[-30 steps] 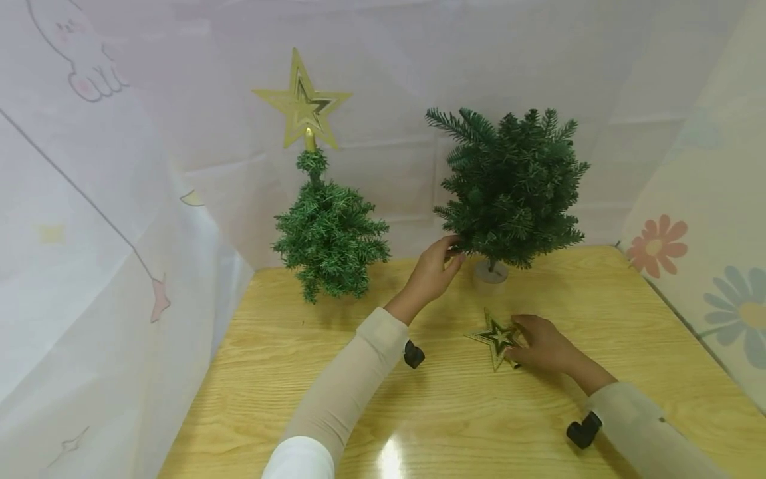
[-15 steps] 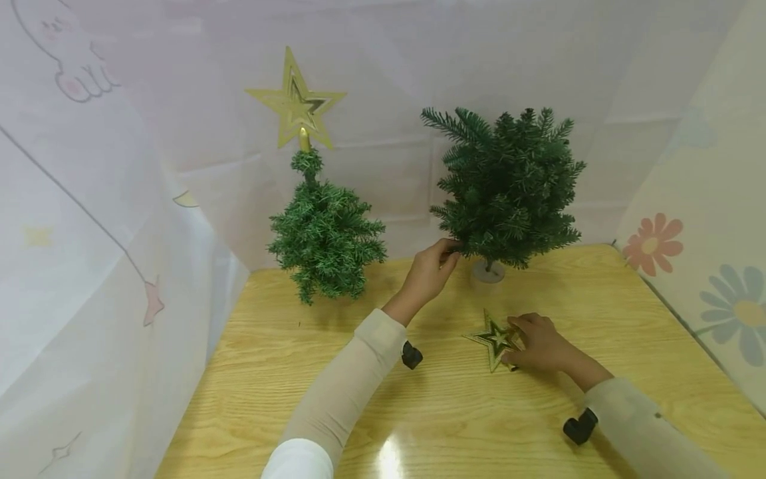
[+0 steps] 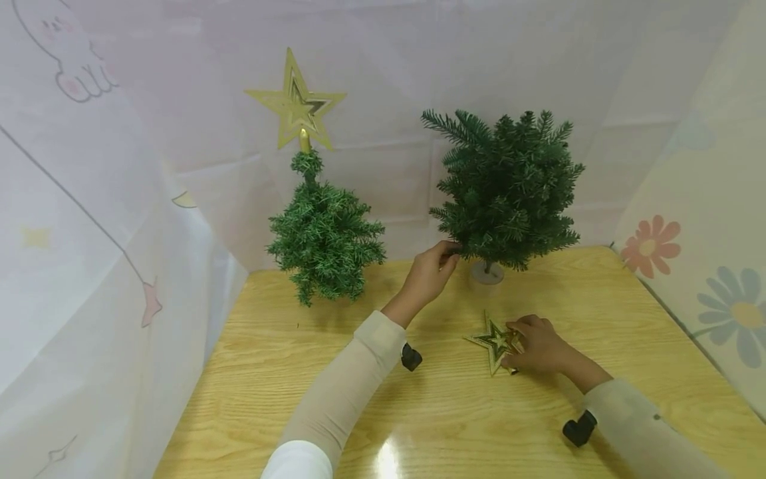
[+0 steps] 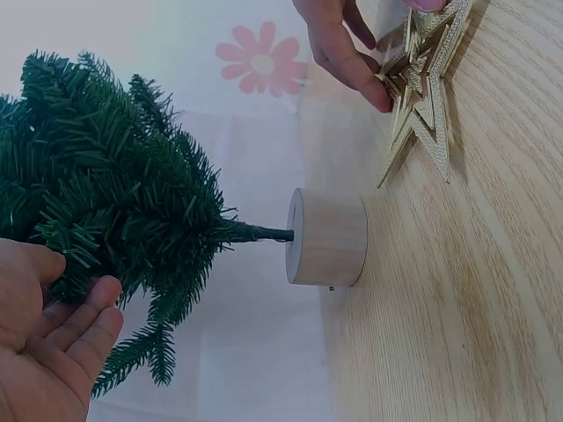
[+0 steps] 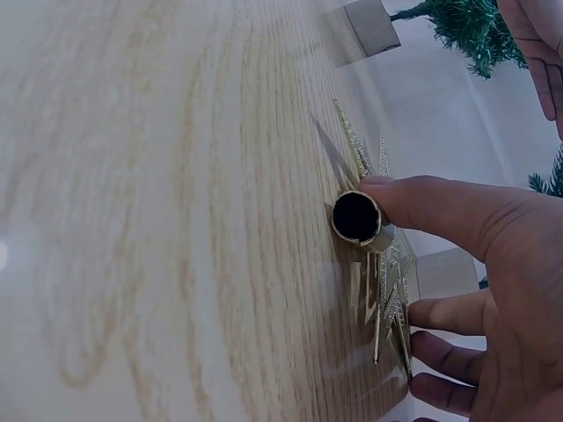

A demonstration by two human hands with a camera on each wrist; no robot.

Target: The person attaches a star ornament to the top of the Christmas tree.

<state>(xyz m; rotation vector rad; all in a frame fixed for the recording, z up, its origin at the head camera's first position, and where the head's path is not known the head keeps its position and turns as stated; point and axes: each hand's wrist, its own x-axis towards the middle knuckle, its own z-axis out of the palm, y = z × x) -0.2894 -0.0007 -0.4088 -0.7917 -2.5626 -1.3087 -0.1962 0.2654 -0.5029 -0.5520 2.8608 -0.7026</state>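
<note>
My left hand is at the lower left branches of the darker artificial Christmas tree, with thumb and fingertips about a branch tip. Needles partly hide those fingertips in the left wrist view. That tree stands upright on a round pale wooden base. In front of it, a gold star tree topper lies on the table. My right hand grips it from the right. In the right wrist view, the thumb presses beside the topper's hollow round socket, and the other fingers touch the star's points.
A second, lighter green tree stands at the back left, topped by another gold star. The wooden table reaches back to a hanging patterned cloth. Each cuff carries a small black device.
The head view has shifted slightly. My left thumb and fingertips look a little closer together at the branch. My right hand stays on the star topper, nearly still.
</note>
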